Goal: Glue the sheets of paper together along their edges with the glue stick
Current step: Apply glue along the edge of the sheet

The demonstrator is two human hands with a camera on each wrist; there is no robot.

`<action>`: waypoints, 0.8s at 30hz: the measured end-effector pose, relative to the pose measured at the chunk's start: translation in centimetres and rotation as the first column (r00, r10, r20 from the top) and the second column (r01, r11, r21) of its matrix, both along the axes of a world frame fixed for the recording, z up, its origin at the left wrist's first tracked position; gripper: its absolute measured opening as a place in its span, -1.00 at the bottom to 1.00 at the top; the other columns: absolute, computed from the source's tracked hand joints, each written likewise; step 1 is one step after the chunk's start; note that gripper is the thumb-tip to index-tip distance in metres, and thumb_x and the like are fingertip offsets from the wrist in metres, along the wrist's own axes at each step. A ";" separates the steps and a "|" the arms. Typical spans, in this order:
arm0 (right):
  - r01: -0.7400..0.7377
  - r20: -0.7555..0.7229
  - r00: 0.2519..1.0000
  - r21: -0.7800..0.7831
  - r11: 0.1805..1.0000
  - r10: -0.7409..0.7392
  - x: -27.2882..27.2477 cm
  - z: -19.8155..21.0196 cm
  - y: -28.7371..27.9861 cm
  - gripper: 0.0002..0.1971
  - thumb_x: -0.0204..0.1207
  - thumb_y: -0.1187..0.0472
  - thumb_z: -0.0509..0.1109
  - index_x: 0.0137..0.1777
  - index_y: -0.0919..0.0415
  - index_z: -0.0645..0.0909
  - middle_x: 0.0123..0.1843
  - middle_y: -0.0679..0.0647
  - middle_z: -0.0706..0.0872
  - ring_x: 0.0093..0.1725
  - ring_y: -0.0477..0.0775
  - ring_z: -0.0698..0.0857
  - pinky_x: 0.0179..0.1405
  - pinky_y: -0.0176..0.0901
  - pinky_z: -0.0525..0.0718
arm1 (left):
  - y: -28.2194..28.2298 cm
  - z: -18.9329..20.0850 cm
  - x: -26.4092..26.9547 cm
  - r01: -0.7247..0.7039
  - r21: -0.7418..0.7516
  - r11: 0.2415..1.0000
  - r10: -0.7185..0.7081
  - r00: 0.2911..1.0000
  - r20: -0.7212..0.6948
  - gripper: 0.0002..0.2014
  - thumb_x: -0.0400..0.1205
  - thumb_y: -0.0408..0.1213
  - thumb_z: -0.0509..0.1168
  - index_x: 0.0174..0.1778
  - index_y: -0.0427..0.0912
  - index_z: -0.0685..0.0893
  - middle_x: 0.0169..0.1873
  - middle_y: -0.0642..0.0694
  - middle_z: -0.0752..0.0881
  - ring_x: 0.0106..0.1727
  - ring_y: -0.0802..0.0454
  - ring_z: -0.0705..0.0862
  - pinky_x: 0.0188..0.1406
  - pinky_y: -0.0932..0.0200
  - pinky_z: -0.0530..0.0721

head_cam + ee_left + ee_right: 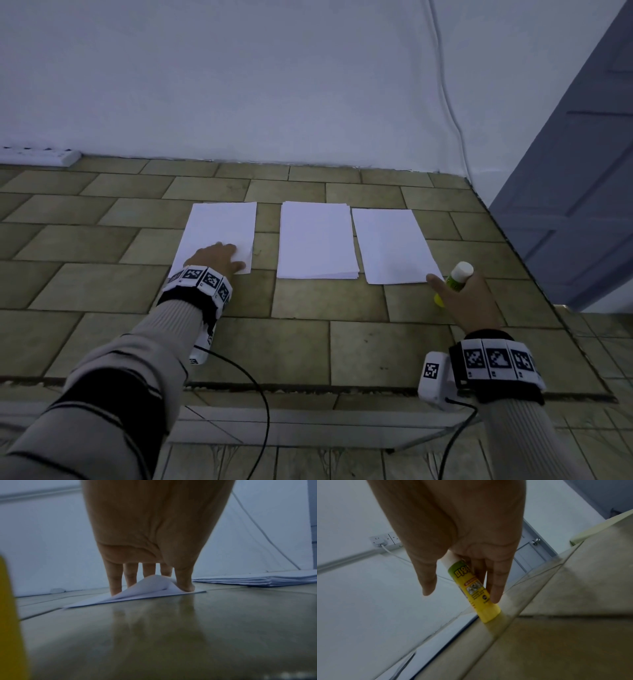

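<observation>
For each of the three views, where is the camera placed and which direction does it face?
Head: looks down and forward at the tiled counter, three paper piles and both hands.
Left wrist: low over the counter, along the left hand toward the wall; fingers buckle the top sheet.
Right wrist: along the right hand holding the glue stick.
Shared: head and left wrist both show the middle stack.

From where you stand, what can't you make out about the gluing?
- Glue stick: whether any glue is out; the white cap is on, and the right hand covers its middle in the head view.
- Left sheet: how many sheets lie under the left hand; the left wrist view shows one buckled sheet, blurred.
- Glued edges: none discernible.
</observation>
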State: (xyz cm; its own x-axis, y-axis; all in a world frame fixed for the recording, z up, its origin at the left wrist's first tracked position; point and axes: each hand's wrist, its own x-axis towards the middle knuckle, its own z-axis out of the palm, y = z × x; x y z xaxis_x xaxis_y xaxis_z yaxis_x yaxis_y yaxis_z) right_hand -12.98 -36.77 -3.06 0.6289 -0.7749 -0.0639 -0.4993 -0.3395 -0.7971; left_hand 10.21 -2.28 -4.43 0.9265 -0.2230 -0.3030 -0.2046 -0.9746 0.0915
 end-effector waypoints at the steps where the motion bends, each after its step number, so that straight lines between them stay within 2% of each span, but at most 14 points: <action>1: -0.003 0.001 1.000 0.001 1.000 0.003 -0.1 0.1 0.0 -0.44 0.46 -0.03 0.49 0.25 0.36 0.43 0.01 0.21 0.56 -0.01 0.18 0.55 -0.05 -0.05 0.46 | 0.0 0.1 0.0 -0.001 -0.012 1.000 0.001 1.000 -0.001 -0.48 0.76 0.01 0.11 0.58 -0.20 0.38 0.54 -0.26 0.41 0.50 -0.23 0.44 0.47 -0.11 0.42; 3: -0.011 -0.003 1.000 0.002 1.000 0.011 -0.2 0.2 0.2 -0.48 0.49 -0.01 0.47 0.25 0.36 0.43 0.00 0.19 0.54 -0.01 0.17 0.53 -0.05 -0.05 0.43 | -0.1 0.4 -0.3 -0.028 -0.068 0.997 0.030 0.999 0.017 -0.50 0.79 0.00 0.06 0.59 -0.20 0.38 0.56 -0.24 0.40 0.52 -0.21 0.42 0.45 -0.03 0.38; 7: -0.020 -0.029 0.999 -0.012 1.000 0.020 -0.2 0.2 0.1 -0.56 0.56 0.13 0.41 0.29 0.39 0.41 0.02 0.18 0.50 0.03 0.19 0.52 -0.03 -0.05 0.41 | 0.3 1.7 -0.4 -0.055 -0.254 0.966 0.101 0.980 0.172 -0.55 0.80 -0.05 0.03 0.45 -0.30 0.48 0.35 -0.36 0.58 0.28 -0.29 0.57 0.07 0.02 0.43; 10: -0.020 -0.070 0.997 -0.037 0.999 0.017 -0.2 0.1 -0.1 -0.60 0.58 0.24 0.37 0.33 0.42 0.40 0.02 0.17 0.48 0.02 0.19 0.51 -0.04 -0.04 0.42 | 0.8 3.6 -0.7 -0.089 -0.356 0.930 0.185 0.952 0.244 -0.49 0.77 0.07 0.01 0.50 -0.22 0.44 0.29 -0.35 0.63 0.21 -0.33 0.62 0.07 -0.11 0.52; 13: -0.022 -0.087 0.996 -0.054 0.998 0.017 -0.3 0.1 -0.3 -0.60 0.58 0.27 0.36 0.35 0.41 0.41 0.07 0.26 0.53 0.16 0.34 0.57 0.01 -0.01 0.44 | 0.5 5.8 -2.0 -0.018 -0.512 0.859 0.209 0.925 0.318 -0.56 0.76 0.00 0.11 0.40 -0.25 0.52 0.07 -0.25 0.67 0.08 -0.29 0.64 -0.05 -0.03 0.50; 14: -0.022 -0.092 0.996 -0.055 0.998 0.017 -0.3 0.1 -0.3 -0.59 0.57 0.28 0.37 0.36 0.41 0.40 0.13 0.30 0.56 0.20 0.35 0.57 0.04 0.01 0.45 | 0.2 6.3 -2.8 0.049 -0.564 0.824 0.170 0.929 0.329 -0.59 0.75 -0.03 0.16 0.39 -0.23 0.54 0.03 -0.16 0.65 0.05 -0.22 0.63 -0.07 0.03 0.48; 16: -0.026 -0.103 0.994 -0.054 0.998 0.020 -0.3 0.1 -0.2 -0.57 0.55 0.32 0.39 0.36 0.41 0.40 0.22 0.35 0.57 0.22 0.35 0.56 0.06 0.03 0.46 | -0.2 6.9 -4.4 0.185 -0.624 0.759 0.026 0.949 0.313 -0.63 0.72 -0.07 0.24 0.40 -0.14 0.55 0.05 -0.01 0.62 0.02 -0.01 0.59 -0.12 0.19 0.47; 18: -0.033 -0.106 0.994 -0.058 0.998 0.027 -0.4 0.0 -0.2 -0.56 0.52 0.36 0.42 0.35 0.42 0.40 0.24 0.37 0.57 0.22 0.35 0.56 0.05 0.03 0.47 | -0.7 6.9 -6.1 0.285 -0.640 0.714 -0.152 0.955 0.255 -0.65 0.70 -0.11 0.29 0.40 -0.08 0.57 0.09 0.05 0.64 0.03 0.08 0.60 -0.16 0.36 0.47; 19: -0.036 -0.106 0.994 -0.063 0.997 0.029 -0.5 0.0 -0.2 -0.57 0.51 0.38 0.41 0.35 0.42 0.41 0.24 0.38 0.57 0.22 0.36 0.56 0.06 0.04 0.48 | -1.0 6.7 -7.0 0.317 -0.641 0.699 -0.227 0.949 0.221 -0.65 0.69 -0.10 0.31 0.39 -0.04 0.57 0.13 0.07 0.65 0.08 0.10 0.61 -0.09 0.38 0.50; 21: -0.041 -0.111 0.993 -0.071 0.997 0.033 -0.5 0.0 -0.2 -0.59 0.52 0.40 0.40 0.34 0.44 0.42 0.25 0.39 0.57 0.22 0.37 0.57 0.08 0.07 0.49 | -1.4 6.0 -8.7 0.376 -0.627 0.682 -0.350 0.921 0.172 -0.61 0.67 0.01 0.31 0.41 0.03 0.56 0.26 0.09 0.64 0.21 0.14 0.59 0.16 0.25 0.57; 24: -0.052 -0.116 0.992 -0.076 0.996 0.043 -0.6 0.0 0.0 -0.60 0.52 0.41 0.39 0.32 0.45 0.43 0.25 0.40 0.58 0.22 0.38 0.57 0.10 0.10 0.51 | -2.0 4.2 -11.1 0.571 -0.472 0.672 -0.577 0.803 0.151 -0.50 0.62 0.12 0.19 0.46 0.02 0.56 0.40 0.10 0.58 0.35 0.18 0.52 0.40 0.15 0.47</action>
